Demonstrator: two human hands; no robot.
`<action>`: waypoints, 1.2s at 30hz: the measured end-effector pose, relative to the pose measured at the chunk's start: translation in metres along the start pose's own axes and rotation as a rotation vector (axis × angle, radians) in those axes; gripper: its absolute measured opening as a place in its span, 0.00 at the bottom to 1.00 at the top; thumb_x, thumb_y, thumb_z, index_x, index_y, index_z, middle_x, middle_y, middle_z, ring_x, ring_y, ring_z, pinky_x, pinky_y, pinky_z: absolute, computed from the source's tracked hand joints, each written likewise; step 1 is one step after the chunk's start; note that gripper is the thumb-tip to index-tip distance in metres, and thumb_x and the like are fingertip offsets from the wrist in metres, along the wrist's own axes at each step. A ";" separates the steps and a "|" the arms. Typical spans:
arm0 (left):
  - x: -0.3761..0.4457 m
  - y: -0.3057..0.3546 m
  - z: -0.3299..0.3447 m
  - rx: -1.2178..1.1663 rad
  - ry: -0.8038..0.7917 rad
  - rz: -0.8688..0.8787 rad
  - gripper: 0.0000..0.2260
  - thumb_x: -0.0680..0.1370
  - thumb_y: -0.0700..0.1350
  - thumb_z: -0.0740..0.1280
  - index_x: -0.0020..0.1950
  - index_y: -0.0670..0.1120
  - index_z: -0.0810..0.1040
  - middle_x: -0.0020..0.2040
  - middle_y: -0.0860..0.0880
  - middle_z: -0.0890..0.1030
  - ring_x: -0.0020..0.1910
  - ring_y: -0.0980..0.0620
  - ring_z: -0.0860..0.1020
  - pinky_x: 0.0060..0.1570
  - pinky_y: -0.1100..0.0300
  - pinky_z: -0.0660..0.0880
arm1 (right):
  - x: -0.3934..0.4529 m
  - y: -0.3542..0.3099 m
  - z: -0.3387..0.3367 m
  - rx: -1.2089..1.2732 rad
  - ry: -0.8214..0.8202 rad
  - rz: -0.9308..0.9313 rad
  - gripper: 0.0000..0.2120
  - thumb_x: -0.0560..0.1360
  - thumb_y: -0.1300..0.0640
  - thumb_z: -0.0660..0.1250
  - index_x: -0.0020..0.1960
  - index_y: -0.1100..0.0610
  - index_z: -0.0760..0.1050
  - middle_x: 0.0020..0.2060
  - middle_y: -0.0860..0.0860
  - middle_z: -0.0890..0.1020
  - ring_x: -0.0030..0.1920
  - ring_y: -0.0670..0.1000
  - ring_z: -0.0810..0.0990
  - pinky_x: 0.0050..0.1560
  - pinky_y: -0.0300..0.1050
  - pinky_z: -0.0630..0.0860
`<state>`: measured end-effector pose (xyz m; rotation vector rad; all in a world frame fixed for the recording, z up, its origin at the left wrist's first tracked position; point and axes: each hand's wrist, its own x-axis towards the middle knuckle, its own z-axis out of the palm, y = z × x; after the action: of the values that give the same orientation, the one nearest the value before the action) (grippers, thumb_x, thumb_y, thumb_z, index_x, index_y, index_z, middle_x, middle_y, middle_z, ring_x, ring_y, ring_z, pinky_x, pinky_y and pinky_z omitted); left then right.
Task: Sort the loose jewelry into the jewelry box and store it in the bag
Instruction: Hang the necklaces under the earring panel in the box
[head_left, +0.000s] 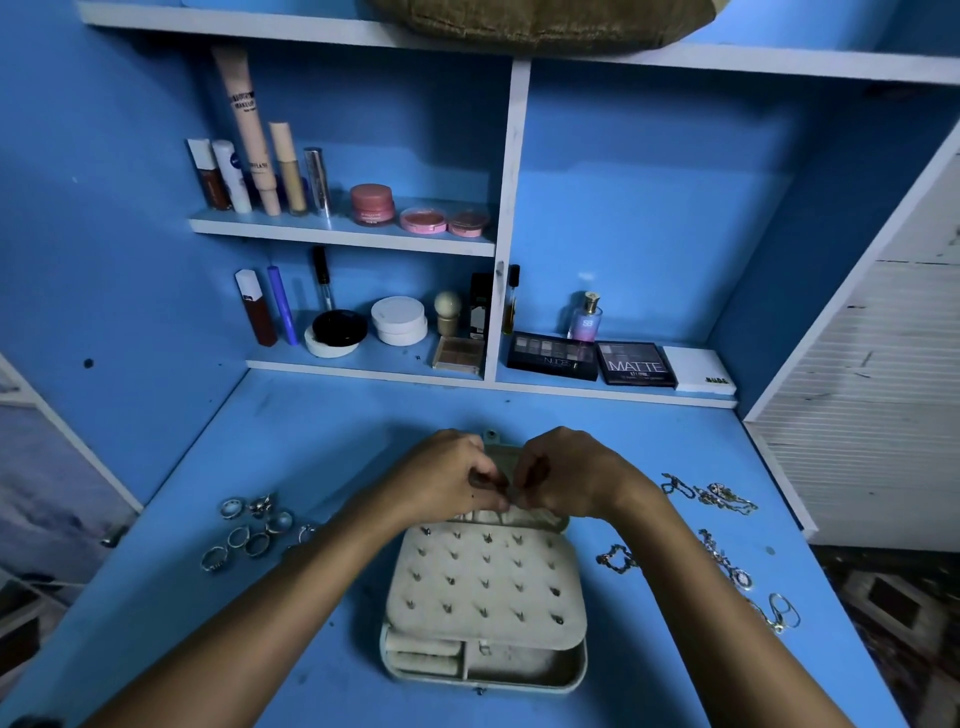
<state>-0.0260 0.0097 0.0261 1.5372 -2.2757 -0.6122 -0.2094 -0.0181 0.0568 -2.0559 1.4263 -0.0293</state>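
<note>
A beige jewelry box (485, 597) lies open in the middle of the blue desk, its earring panel studded with several small earrings. My left hand (447, 475) and my right hand (566, 473) meet above the box's raised lid, fingertips pinched together on a tiny piece I cannot make out. Several rings (249, 530) lie loose at the left. Chains and bracelets (722, 551) lie loose at the right. An olive-brown bag (540, 26) rests on the top shelf.
Shelves behind the desk carry cosmetics: tubes and bottles (249, 171), pink jars (415, 213), compacts (395, 319), eyeshadow palettes (592, 358) and a perfume bottle (586, 317). A white slatted panel (872, 364) stands at the right.
</note>
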 end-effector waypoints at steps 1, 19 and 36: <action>0.001 0.000 0.001 -0.003 0.004 0.004 0.07 0.71 0.51 0.77 0.47 0.53 0.87 0.41 0.51 0.79 0.42 0.54 0.77 0.44 0.53 0.75 | 0.000 0.001 0.000 0.014 -0.001 0.007 0.08 0.72 0.57 0.75 0.39 0.46 0.80 0.41 0.42 0.81 0.41 0.43 0.79 0.36 0.32 0.71; -0.019 -0.033 -0.029 -0.012 -0.043 -0.104 0.17 0.76 0.33 0.63 0.48 0.56 0.83 0.45 0.58 0.79 0.48 0.60 0.76 0.48 0.65 0.72 | -0.008 0.007 0.010 0.159 -0.086 -0.101 0.03 0.77 0.53 0.70 0.46 0.45 0.81 0.42 0.42 0.80 0.43 0.42 0.78 0.43 0.35 0.74; -0.020 -0.035 -0.029 -0.004 -0.169 -0.177 0.08 0.78 0.43 0.65 0.53 0.56 0.77 0.48 0.59 0.78 0.42 0.68 0.72 0.42 0.69 0.70 | -0.005 0.009 0.013 0.184 -0.072 -0.101 0.03 0.78 0.53 0.69 0.46 0.46 0.80 0.40 0.41 0.79 0.41 0.41 0.77 0.41 0.35 0.72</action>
<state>0.0231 0.0125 0.0325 1.7593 -2.2707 -0.8217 -0.2143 -0.0096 0.0438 -1.9551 1.2286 -0.1225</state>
